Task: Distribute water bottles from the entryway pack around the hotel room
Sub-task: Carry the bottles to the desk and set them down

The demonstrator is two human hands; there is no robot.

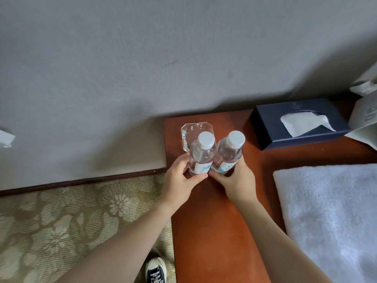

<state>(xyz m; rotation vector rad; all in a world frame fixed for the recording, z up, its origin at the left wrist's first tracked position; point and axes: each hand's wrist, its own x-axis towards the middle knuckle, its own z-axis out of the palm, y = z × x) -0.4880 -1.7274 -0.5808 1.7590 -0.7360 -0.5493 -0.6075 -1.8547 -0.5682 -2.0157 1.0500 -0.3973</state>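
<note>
Clear plastic, thin-walled and full, is what both hands are dealing with: two small water bottles stand side by side and touching on the reddish-brown tabletop, near its far left corner, just in front of a cut-glass ashtray. The left hand has its fingers curled closed around the lower, labelled part of the left bottle; the right hand wraps the base of the right bottle the same way. Both white caps look sealed, so the bottles should feel fairly weighty for their size and firm enough not to crumple, though smooth walls may slip under a loose grip. Low on the body around the label seems the steadiest hold for setting them upright. A careless nudge could knock one into the ashtray behind. A navy tissue box sits well apart to the right, a white towel nearer.
</note>
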